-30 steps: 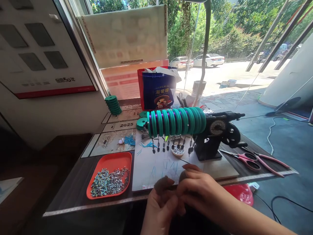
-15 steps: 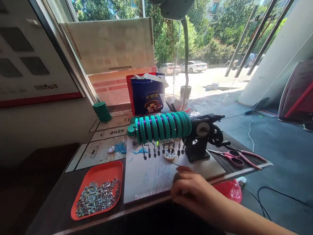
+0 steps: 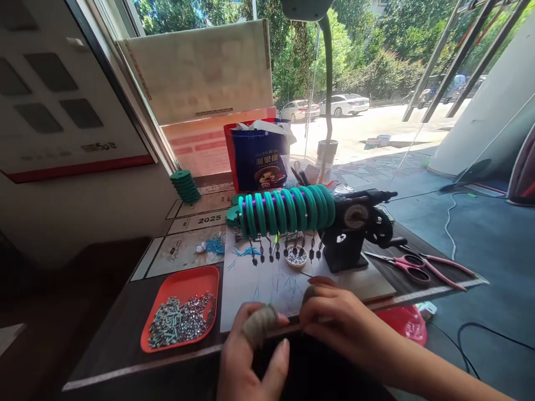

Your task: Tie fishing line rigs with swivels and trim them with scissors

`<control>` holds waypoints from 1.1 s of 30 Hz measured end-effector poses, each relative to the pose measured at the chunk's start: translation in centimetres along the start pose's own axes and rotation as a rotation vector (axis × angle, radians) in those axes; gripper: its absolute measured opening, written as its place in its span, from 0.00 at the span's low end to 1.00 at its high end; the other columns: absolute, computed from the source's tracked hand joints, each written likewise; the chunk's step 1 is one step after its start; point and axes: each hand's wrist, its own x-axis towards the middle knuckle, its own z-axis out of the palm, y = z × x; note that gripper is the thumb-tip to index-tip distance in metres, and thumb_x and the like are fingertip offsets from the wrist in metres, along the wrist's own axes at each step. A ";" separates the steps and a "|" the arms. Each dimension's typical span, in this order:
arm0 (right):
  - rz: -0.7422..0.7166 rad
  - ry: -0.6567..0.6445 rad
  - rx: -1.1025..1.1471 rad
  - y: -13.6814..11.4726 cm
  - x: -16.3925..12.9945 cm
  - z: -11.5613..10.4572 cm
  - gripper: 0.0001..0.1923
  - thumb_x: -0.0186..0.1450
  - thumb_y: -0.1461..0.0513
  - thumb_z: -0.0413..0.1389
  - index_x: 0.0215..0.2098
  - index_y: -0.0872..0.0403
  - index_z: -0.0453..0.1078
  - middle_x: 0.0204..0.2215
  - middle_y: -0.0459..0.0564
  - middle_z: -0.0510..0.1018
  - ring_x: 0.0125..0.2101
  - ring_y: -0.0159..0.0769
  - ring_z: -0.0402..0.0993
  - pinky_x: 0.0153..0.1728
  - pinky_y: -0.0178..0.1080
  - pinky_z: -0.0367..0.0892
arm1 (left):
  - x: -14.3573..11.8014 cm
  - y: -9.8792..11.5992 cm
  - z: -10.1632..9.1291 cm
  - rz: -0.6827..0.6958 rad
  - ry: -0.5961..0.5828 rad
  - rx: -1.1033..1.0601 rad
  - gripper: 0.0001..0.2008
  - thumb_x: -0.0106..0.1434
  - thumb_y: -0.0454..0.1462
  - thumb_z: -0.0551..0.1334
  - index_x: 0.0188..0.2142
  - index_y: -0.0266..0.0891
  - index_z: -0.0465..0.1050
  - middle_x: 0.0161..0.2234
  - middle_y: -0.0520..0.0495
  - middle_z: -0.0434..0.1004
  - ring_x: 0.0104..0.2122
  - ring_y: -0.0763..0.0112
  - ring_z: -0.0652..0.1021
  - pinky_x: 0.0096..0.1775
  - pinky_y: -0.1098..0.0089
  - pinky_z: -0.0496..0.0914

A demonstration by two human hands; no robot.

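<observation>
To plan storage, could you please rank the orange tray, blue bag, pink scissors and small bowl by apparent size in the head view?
1. Orange tray, though it lies nearer the camera
2. Blue bag
3. Pink scissors
4. Small bowl

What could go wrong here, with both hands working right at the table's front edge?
The right hand pinches a thin pin at the edge of the white board; it could slip and drop off the table. The left hand sits close to the orange tray of small metal parts, so a stray nudge might scatter them.
</observation>
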 end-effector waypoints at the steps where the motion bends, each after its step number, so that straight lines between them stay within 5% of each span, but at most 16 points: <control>1: -0.002 -0.003 0.006 0.0 0.0 0.1 0.04 0.61 0.66 0.53 0.28 0.56 0.69 0.28 0.47 0.72 0.31 0.31 0.67 0.34 0.33 0.61 | 0.5 -0.1 0.2 -0.032 -0.008 0.015 0.15 0.47 0.41 0.69 0.34 0.37 0.75 0.35 0.47 0.75 0.39 0.67 0.72 0.41 0.72 0.66; 6: -0.027 -0.029 -0.010 0.0 0.2 0.4 0.05 0.61 0.67 0.53 0.27 0.56 0.68 0.26 0.47 0.71 0.29 0.30 0.66 0.32 0.33 0.60 | 1.1 -1.0 1.0 -0.129 -0.102 0.039 0.16 0.46 0.47 0.67 0.27 0.37 0.75 0.23 0.52 0.69 0.28 0.73 0.68 0.32 0.76 0.61; 10: -0.035 -0.052 -0.029 -0.1 0.1 0.4 0.06 0.62 0.67 0.52 0.26 0.57 0.67 0.26 0.47 0.70 0.29 0.30 0.66 0.32 0.33 0.60 | 1.1 -1.5 0.8 -0.216 -0.206 0.012 0.21 0.47 0.48 0.67 0.37 0.37 0.72 0.27 0.51 0.70 0.28 0.75 0.67 0.30 0.76 0.58; 13: -0.044 -0.073 -0.050 0.2 -0.2 0.6 0.07 0.63 0.66 0.51 0.27 0.56 0.66 0.27 0.47 0.70 0.29 0.30 0.65 0.32 0.33 0.60 | 1.2 -2.1 0.6 -0.186 -0.310 -0.057 0.20 0.47 0.47 0.67 0.36 0.35 0.72 0.28 0.50 0.69 0.29 0.75 0.66 0.31 0.75 0.57; 21: -0.113 -0.104 -0.078 0.8 -1.0 1.5 0.07 0.63 0.66 0.51 0.27 0.55 0.65 0.26 0.45 0.70 0.30 0.30 0.66 0.45 0.40 0.58 | 1.1 -3.1 0.7 -0.160 -0.453 -0.063 0.19 0.50 0.49 0.64 0.23 0.35 0.66 0.21 0.53 0.59 0.24 0.78 0.60 0.27 0.75 0.52; 27: -0.109 -0.125 -0.094 0.7 -0.7 1.5 0.08 0.63 0.67 0.51 0.26 0.55 0.65 0.25 0.45 0.70 0.29 0.30 0.65 0.45 0.40 0.59 | 1.1 -1.7 0.9 -0.198 -0.476 -0.078 0.17 0.51 0.46 0.65 0.20 0.35 0.64 0.24 0.51 0.61 0.26 0.77 0.62 0.30 0.75 0.55; 33: -0.188 0.009 -0.191 0.8 -0.9 1.6 0.03 0.60 0.67 0.54 0.32 0.53 0.67 0.30 0.48 0.73 0.36 0.36 0.67 0.50 0.44 0.56 | 1.1 -3.7 0.7 -0.242 -0.395 -0.109 0.21 0.49 0.50 0.64 0.19 0.35 0.62 0.20 0.53 0.57 0.23 0.79 0.59 0.26 0.75 0.52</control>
